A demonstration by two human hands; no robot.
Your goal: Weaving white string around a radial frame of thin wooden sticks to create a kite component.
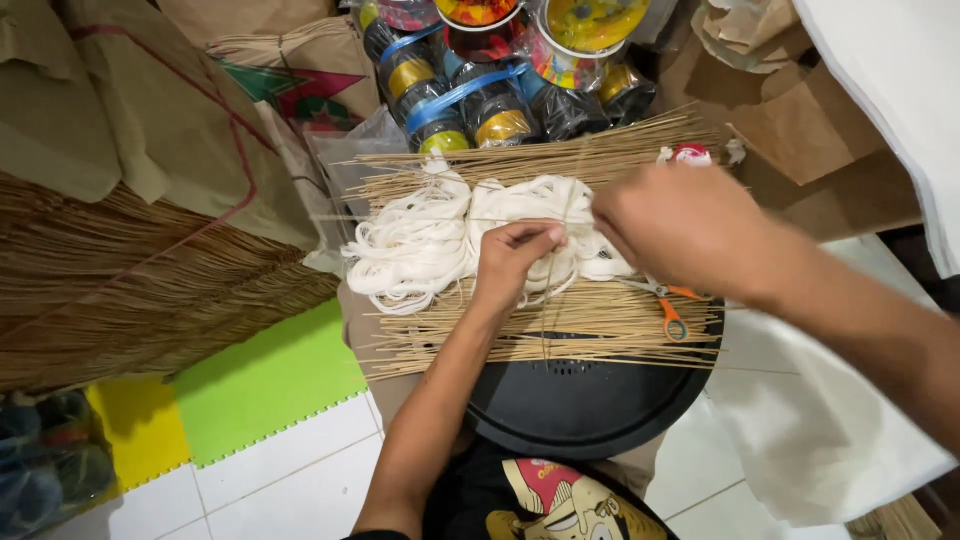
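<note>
White string hank point(430, 240), draped over thin sticks point(560, 330), perhaps knotted

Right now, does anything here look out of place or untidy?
Mostly the scissors: the orange-handled pair lies half buried among the thin sticks by the right hand. The white string under the left hand is a loose tangle. Nothing looks damaged.

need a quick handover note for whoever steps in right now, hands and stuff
Left hand: fingers pinched on a thin stick over the white string bundle.
Right hand: closed, blurred, at the bundle's right end; what it grips is unclear.
Thin bamboo sticks lie spread across the round black tray; orange-handled scissors rest on them.
Done: nothing visibly tied.
Left: sticks loose.
</note>
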